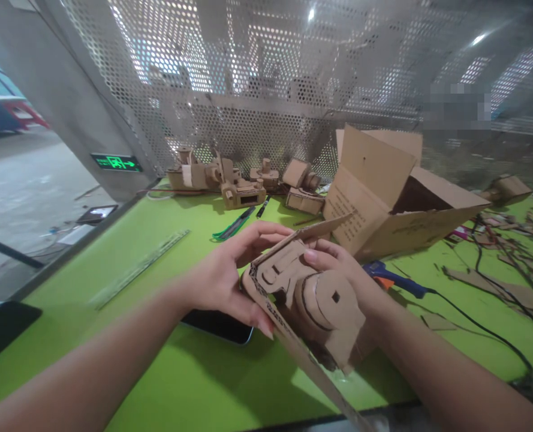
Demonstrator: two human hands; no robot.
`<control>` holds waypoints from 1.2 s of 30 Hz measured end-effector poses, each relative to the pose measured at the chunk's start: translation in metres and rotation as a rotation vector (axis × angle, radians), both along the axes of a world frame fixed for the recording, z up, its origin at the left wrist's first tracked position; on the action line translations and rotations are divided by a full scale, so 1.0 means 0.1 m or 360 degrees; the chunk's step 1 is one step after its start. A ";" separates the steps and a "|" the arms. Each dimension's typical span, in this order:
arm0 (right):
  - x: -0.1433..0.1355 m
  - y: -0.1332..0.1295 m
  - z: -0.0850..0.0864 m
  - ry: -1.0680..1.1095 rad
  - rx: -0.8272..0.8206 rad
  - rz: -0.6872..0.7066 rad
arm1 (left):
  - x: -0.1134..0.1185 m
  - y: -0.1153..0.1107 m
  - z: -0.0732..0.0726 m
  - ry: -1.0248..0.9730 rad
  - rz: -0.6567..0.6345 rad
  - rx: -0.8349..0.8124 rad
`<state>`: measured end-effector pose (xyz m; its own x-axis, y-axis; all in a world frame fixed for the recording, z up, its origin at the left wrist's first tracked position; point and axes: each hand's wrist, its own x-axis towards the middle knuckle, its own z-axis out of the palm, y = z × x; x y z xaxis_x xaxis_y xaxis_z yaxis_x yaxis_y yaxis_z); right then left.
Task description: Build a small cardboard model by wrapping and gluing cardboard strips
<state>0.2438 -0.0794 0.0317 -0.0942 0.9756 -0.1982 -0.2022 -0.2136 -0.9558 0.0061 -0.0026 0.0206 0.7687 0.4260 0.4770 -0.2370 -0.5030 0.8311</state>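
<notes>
A cardboard model [288, 270] with a round drum-like part is held up over the green table [158, 360]. It has cut-out layers, a flat panel along its top and a long strip running down toward me. My left hand [230, 276] grips its left end, thumb underneath and fingers behind. My right hand [338, 264] closes on its far right side, thumb pressed on the top near the panel; its other fingers are mostly hidden. Below the left hand, a dark phone or tablet [221, 327] lies partly covered on the table.
Several cardboard models [243, 191] stand along the back by a perforated metal screen [248, 108]. An open cardboard box [365, 210] is at the right, with a blue glue gun [399, 281] and its cord before it. A ruler [144, 267], green-edged cutter [232, 225] and scraps [495, 288] lie about.
</notes>
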 end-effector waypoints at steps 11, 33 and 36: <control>-0.03 0.00 0.00 0.0044 0.0011 -0.0042 | 0.02 0.02 -0.01 -0.0053 -0.0011 0.0012; -0.02 0.03 -0.04 0.0086 -0.0106 0.0019 | -0.04 0.00 0.08 0.0351 0.0232 0.0184; -0.02 0.03 -0.03 0.0056 -0.0105 0.0012 | -0.05 -0.01 0.12 0.0380 0.0241 0.0227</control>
